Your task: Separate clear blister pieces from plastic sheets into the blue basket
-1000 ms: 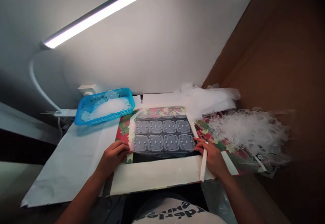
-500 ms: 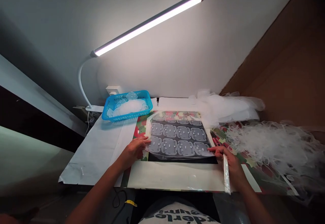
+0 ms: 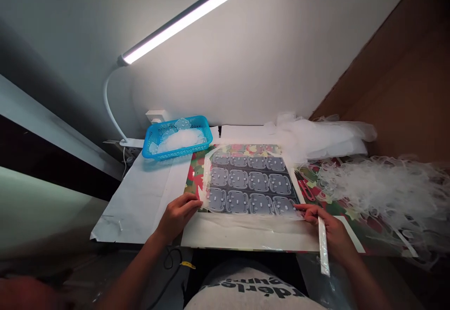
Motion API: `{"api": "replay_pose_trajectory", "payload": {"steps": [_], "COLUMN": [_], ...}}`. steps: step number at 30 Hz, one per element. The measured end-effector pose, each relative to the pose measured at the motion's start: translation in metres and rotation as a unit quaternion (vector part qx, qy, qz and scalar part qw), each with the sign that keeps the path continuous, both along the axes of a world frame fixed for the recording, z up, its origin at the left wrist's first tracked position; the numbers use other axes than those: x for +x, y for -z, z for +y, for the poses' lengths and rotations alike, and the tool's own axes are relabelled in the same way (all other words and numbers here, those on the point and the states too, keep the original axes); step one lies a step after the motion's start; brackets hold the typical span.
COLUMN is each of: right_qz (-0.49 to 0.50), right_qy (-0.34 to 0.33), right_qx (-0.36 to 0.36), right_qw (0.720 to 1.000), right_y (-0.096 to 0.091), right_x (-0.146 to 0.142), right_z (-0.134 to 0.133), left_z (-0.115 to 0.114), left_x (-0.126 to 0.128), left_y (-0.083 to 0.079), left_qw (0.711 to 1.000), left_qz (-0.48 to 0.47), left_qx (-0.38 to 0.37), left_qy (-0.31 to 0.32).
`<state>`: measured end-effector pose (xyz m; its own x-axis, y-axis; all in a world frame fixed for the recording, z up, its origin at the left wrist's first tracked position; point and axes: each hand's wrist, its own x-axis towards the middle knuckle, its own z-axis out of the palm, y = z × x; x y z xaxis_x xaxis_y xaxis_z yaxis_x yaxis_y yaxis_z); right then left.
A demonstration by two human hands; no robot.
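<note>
A translucent sheet with rows of whitish rounded embroidered patches lies over a dark board, in front of me. At its near left corner my left hand pinches the edge between thumb and fingers. My right hand is closed at the near right corner, with its index fingertip on the sheet. A narrow white stick, shiny as if wrapped in clear film, sticks out of the right hand toward me. Whether the right thumb also grips the sheet is hard to see.
A blue basket with white cut pieces stands at the back left. Folded white netting and a heap of netting scraps lie to the right. Red-handled snips rest beside the sheet. A lamp hangs above.
The sheet's near edge has come down toward me, covering the dark strip that showed in front of it. Both hands keep to its corners. The view has tilted down slightly.
</note>
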<state>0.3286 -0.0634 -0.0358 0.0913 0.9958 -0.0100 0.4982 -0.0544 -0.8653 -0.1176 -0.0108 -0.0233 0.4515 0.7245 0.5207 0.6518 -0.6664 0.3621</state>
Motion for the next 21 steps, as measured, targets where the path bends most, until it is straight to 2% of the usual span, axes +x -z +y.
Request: {"api": "replay_pose_trajectory", "payload": {"steps": [8, 14, 17, 19, 21], "right_qz": [0.005, 0.003, 0.006, 0.018, 0.040], "right_qy": [-0.006, -0.006, -0.003, -0.003, -0.015], "right_qx": [-0.013, -0.016, -0.008, -0.003, -0.020], "right_qw": [1.000, 1.000, 1.000, 1.000, 0.999], "right_y": [0.003, 0.003, 0.000, -0.003, -0.007], "right_x": [0.002, 0.001, 0.001, -0.001, -0.005], "right_z": [0.000, 0.000, 0.002, 0.001, -0.002], "left_z": [-0.006, -0.003, 0.000, 0.001, 0.000], "left_x": [0.003, 0.005, 0.007, 0.008, 0.005], "left_y": [-0.002, -0.004, -0.006, -0.006, -0.005], "left_qw": [0.998, 0.998, 0.998, 0.989, 0.973], "left_qz": [-0.061, -0.042, -0.025, -0.042, -0.091], "left_qx": [0.020, 0.027, -0.032, -0.117, -0.203], "left_qy": [0.024, 0.031, 0.055, 0.075, 0.065]}}
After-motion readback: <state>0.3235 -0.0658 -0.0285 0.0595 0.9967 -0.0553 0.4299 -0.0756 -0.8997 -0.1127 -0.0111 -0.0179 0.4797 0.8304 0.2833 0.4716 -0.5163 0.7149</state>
